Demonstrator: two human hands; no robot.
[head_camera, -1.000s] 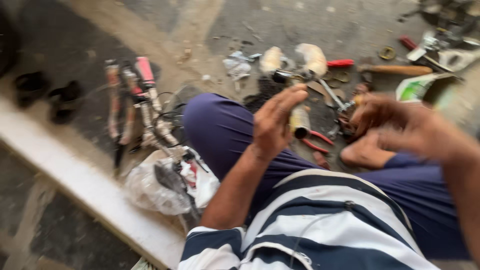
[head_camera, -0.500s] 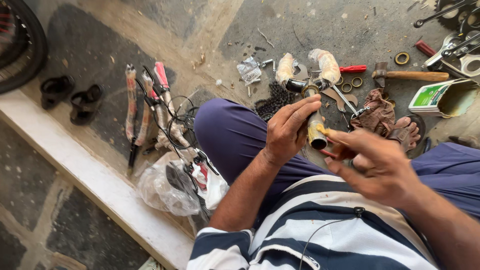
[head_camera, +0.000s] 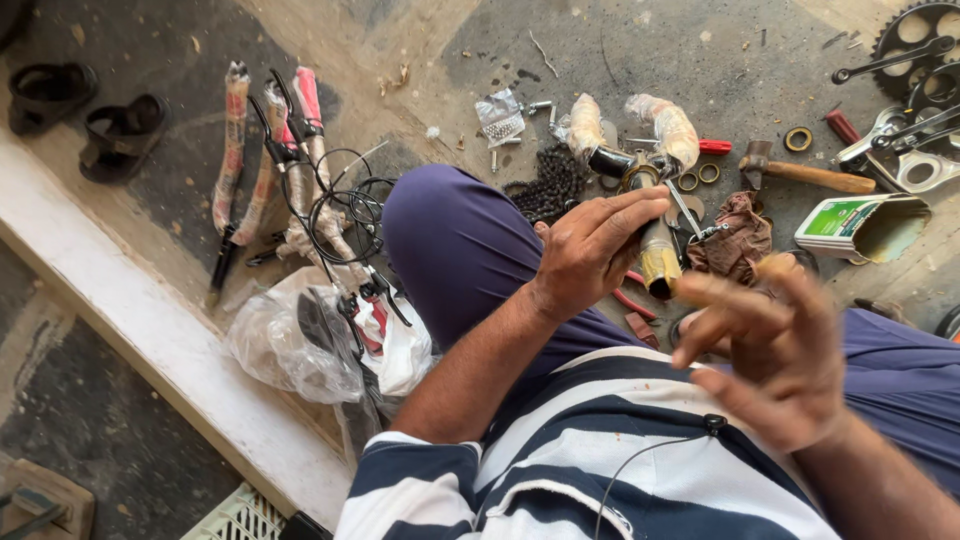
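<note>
Left hand (head_camera: 590, 250) grips a short metal tube (head_camera: 658, 258) w/ a yellowish end, held above the purple-trousered knee (head_camera: 450, 240); looks rigid, greasy, prob. slippery, so mid-body is the best hold. Right hand (head_camera: 775, 345), fingers spread and holding nothing, is blurred just right of the knee.

A pair of sandals (head_camera: 85, 115) lies on the floor (head_camera: 640, 50) at the upper left of the frame; right of them lie wrapped brake levers (head_camera: 270, 160), with a plastic bag (head_camera: 300, 340) below; a chain (head_camera: 550, 185) sits at upper centre; a hammer (head_camera: 805, 172) and an open tin (head_camera: 865, 228) lie at right; a sprocket (head_camera: 915, 35) occupies the upper right corner.
</note>
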